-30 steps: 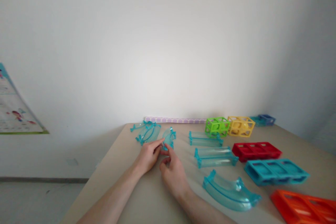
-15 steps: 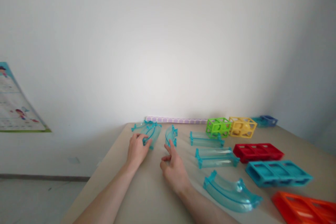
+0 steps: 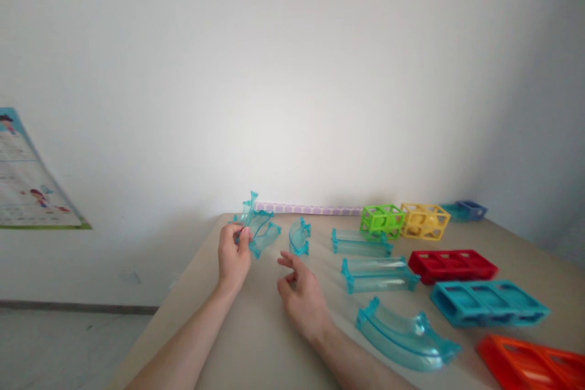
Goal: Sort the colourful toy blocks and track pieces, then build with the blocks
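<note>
Presently, head view: left hand pinches a curved clear track piece, lifted at the worktop's far left. Right hand hovers slack, holding nothing. Judged light, rigid, slick; grip the side rails.

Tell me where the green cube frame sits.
The green cube frame sits at the table's far edge, right of centre, beside the yellow cube frame.

A beige table carries clear blue track pieces and coloured blocks.
</note>
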The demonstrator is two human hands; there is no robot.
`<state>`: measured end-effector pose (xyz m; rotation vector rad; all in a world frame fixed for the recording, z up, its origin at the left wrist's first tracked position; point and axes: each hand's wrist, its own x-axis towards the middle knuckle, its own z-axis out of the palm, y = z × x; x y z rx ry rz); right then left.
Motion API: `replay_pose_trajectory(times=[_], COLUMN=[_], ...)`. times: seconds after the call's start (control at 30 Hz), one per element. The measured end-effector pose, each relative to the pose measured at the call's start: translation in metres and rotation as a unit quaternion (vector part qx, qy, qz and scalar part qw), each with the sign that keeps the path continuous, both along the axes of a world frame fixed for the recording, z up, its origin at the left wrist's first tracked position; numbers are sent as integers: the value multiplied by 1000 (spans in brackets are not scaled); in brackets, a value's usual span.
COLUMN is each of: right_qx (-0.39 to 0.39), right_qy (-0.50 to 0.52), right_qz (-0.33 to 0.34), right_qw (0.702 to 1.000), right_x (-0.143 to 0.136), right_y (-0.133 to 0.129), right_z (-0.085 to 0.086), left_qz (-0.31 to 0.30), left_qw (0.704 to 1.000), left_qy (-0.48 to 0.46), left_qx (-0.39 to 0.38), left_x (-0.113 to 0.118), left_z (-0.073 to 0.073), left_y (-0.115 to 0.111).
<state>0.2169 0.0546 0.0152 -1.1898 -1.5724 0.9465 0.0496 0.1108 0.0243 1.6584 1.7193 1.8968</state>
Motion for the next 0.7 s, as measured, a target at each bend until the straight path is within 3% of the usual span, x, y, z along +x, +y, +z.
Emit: replay_pose_trajectory(times=[0.2, 0.37, 0.5, 0.7], right_qx=[-53, -104, -95, -95], right_qy=[76, 127, 108, 151], right_qz=[25, 36, 25, 22], right_qw=[995, 986, 989, 984], right_x=[-3, -5, -6, -6], right_y=[3, 7, 10, 8], right_z=[-5, -5, -9, -6], left_qz=[-210, -296, -302, -202], left_qw=[969, 914, 870, 825], left_qy=[-123, -267, -382, -525], left_qx=[-37, -69, -77, -54], left_x=[23, 32, 34, 23], left_z=[6, 6, 7, 17], left_y=[-19, -25, -23, -14])
